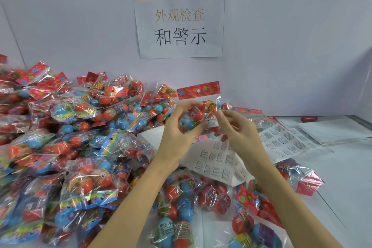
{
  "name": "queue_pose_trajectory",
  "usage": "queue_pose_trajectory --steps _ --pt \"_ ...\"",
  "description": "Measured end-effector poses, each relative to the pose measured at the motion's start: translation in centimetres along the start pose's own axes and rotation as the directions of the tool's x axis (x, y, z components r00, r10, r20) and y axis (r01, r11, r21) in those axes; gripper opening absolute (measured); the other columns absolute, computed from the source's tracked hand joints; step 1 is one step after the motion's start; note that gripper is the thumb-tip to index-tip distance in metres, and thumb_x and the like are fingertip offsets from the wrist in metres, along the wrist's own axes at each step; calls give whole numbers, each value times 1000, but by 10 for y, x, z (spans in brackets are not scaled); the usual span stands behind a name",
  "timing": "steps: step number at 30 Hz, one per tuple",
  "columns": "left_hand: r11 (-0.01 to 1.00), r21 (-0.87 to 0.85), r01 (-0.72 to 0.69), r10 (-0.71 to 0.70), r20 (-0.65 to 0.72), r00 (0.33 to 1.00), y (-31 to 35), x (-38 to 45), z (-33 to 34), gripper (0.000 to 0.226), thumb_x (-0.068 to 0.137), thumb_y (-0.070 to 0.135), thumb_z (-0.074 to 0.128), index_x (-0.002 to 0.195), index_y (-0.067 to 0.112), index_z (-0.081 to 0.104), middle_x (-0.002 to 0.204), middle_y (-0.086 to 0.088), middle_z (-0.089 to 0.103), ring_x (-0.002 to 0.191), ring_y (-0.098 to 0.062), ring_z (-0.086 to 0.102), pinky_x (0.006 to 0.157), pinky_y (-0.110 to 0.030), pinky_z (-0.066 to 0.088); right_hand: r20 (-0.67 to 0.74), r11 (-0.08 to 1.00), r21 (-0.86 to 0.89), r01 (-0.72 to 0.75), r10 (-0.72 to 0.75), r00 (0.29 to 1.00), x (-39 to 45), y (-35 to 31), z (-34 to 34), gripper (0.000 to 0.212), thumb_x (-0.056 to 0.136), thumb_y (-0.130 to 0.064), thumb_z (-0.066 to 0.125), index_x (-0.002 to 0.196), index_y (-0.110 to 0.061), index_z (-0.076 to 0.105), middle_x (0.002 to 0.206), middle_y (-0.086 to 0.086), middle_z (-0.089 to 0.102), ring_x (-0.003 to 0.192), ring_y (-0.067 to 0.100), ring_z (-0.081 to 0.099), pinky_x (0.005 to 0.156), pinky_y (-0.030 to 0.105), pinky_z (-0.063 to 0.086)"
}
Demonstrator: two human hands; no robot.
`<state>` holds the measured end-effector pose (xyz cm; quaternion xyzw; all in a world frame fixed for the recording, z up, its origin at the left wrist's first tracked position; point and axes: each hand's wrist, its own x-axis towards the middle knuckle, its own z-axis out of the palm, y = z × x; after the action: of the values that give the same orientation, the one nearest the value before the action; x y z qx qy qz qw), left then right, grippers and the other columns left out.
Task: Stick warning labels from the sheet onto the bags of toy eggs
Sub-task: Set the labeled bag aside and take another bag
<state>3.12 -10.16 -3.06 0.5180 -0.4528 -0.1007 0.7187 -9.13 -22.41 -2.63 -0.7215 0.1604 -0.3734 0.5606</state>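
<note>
Bag of toy eggs (198,106) (upright) gripped by left hand (177,127), right hand (239,133) pinching label (212,122) against it

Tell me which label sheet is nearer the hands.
The label sheet lying directly beneath both hands, propped on the bags. The other sheet lies flat farther right, beyond the right hand.

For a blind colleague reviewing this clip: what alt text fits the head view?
Two bare hands hold up a clear bag of toy eggs; the right hand presses a small warning label onto it. Label sheets lie beneath, with bags heaped at left.
</note>
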Motion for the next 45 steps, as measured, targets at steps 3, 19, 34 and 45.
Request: queue_pose_trajectory --steps 3,19,34,45 --pt "991 -121 55 -52 24 998 1 -1 5 56 93 4 78 138 29 56 125 -3 71 105 -34 76 88 -41 64 36 1000 2 25 -25 999 -3 0 3 41 92 -56 66 88 -16 74 63 -1 63 56 11 57 54 19 46" --pt "965 -230 126 -123 27 992 3 2 0 75 82 15 87 144 37 50 129 -7 69 115 -37 72 100 -50 59 222 981 184 -63 21 975 -2 3 0 33 102 -41 61 106 -10 72 78 3 60 70 15 56 70 22 51" --pt "912 -359 200 -296 -239 925 -1 6 -9 33 80 33 85 110 22 77 104 -9 80 95 -22 77 75 -29 61 155 993 94 -66 50 987 0 2 -2 27 94 -46 70 113 -28 77 84 0 68 77 20 62 72 24 57" --pt "949 -24 313 -310 -226 923 -2 1 0 50 91 55 73 116 12 66 113 -11 72 106 -26 73 96 -40 60 -10 894 -336 298 -319 948 -3 11 8 39 84 -29 88 117 -25 68 117 -4 61 99 5 64 89 21 55"
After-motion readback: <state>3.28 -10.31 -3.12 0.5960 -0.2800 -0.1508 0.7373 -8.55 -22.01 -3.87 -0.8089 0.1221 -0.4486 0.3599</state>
